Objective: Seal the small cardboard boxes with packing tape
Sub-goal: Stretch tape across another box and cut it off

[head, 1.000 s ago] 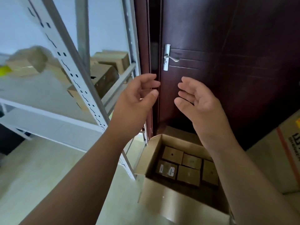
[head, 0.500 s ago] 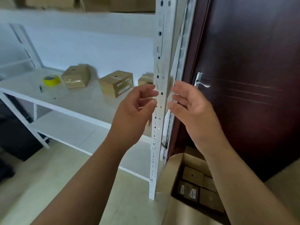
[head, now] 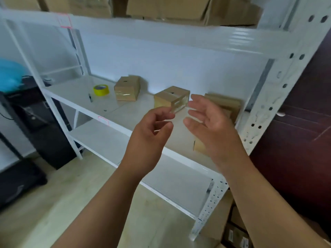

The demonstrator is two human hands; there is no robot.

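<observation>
Head view, tape roll (head: 101, 90) lying flat, hole upward, beside small box (head: 127, 88)

Saw a white metal rack (head: 179, 42) with punched uprights, backed by a white wall (head: 161, 68). Found large brown cartons (head: 161, 6) packed along the rack's top shelf, and pink-edged labels (head: 65, 20) stuck on its beams. Spotted a dark pen (head: 90, 97) lying on the rack's middle shelf, toward the left end. Noted a black cabinet (head: 35, 122) just left of the rack, with something blue (head: 9, 74) above it. Made out a dark red door (head: 295, 149) just right of the rack, with a silver handle (head: 280, 114) showing past the upright. Found an open carton (head: 220, 224) at the rack's right foot, on pale flooring (head: 53, 203).
</observation>
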